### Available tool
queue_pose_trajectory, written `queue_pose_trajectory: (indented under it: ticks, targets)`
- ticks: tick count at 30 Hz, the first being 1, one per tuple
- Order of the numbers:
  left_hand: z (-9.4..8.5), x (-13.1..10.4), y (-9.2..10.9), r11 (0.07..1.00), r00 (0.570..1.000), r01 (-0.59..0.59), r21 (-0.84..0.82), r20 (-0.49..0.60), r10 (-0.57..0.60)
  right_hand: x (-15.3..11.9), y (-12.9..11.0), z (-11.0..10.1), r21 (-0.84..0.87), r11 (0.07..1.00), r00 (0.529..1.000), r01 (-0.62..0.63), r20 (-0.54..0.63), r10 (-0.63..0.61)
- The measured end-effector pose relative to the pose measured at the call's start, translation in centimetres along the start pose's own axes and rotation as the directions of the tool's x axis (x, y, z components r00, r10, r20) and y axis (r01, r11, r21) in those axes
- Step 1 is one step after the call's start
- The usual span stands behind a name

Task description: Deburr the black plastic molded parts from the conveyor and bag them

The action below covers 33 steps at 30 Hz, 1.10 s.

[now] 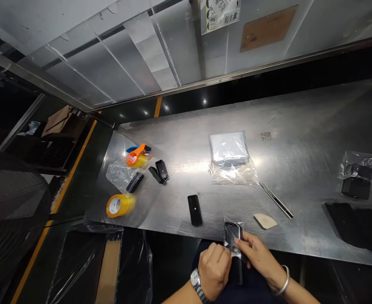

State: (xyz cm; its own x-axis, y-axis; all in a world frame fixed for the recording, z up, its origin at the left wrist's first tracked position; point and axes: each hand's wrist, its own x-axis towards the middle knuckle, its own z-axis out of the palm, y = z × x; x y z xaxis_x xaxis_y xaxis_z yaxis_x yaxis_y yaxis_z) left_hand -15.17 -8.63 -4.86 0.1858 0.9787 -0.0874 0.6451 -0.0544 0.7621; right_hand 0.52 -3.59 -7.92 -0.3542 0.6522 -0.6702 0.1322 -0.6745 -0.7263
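At the table's front edge, a small clear plastic bag has a black rectangular part inside. My right hand, with a bangle on the wrist, grips the bag from the right, its thumb across the front. My left hand, wearing a watch, is closed at the bag's lower left edge, its fingertips partly hidden. Black material extends below the bag between my hands; I cannot tell whether it is the same part. Left of the hands, a black tray-like part lies flat. A beige wedge-shaped piece rests to the right.
A stack of clear bags lies mid-table beside tweezers. Yellow tape, an orange tape dispenser and black parts are at left. Bagged black parts and dark flat pieces lie at right.
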Motion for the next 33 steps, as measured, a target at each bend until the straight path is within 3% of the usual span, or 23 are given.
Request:
queue_pose_trajectory:
  ticks: [4,7,9,10,12,14,16,18,20,26,30,33]
  targets:
    - [-1.5,-0.3,0.0,0.986,0.98,-0.164,-0.007,0.109,0.164,-0.2,-1.5,0.2,0.086,0.996,1.0,0.01,0.024,-0.012]
    - [-2.8,-0.6,-0.1,0.952,0.929,-0.306,0.011,0.221,0.296,-0.5,-2.4,0.5,0.137,0.99,0.991,0.018,0.131,-0.036]
    - [-3.5,-1.0,-0.4,0.94,0.896,-0.342,-0.017,0.296,0.331,-0.6,-2.3,0.7,0.144,0.989,0.983,0.022,0.179,-0.048]
    - [-3.7,-1.2,-0.6,0.951,0.897,-0.3,-0.077,0.318,0.309,-0.6,-2.1,0.8,0.142,0.99,0.981,0.024,0.185,-0.05]
    - [-3.8,-1.7,-1.1,0.95,0.948,-0.047,-0.308,0.286,0.14,-0.4,-1.7,0.8,0.132,0.991,0.981,0.027,0.186,-0.051]
    - [-3.3,-1.8,-1.6,0.818,0.968,0.223,-0.531,0.221,-0.121,-0.2,-1.5,0.9,0.121,0.992,0.975,0.034,0.214,-0.06]
    - [-2.4,-1.5,-2.1,0.679,0.931,0.345,-0.648,0.146,-0.334,-0.3,-1.5,1.0,0.104,0.993,0.957,0.055,0.279,-0.082]
    - [-1.4,-0.6,-2.4,0.606,0.894,0.378,-0.7,0.106,-0.436,-0.6,-1.7,1.2,0.066,0.995,0.935,0.079,0.342,-0.097]
    - [-0.6,0.3,-2.4,0.498,0.861,0.404,-0.767,0.135,-0.49,-1.2,-2.0,1.4,0.006,0.994,0.919,0.107,0.38,-0.101]
    - [0.1,2.0,-0.7,0.2,0.839,0.396,-0.896,0.264,-0.476,-1.1,-2.2,0.9,-0.188,0.959,0.9,0.212,0.42,-0.117]
    - [1.0,3.4,-0.1,0.012,0.81,0.356,-0.934,0.302,-0.503,0.1,-1.2,0.7,-0.387,0.871,0.934,0.302,0.304,-0.189]
    - [1.7,4.4,-0.1,-0.028,0.764,0.274,-0.961,0.235,-0.601,0.6,-0.3,0.8,-0.581,0.735,0.931,0.35,0.128,-0.343]
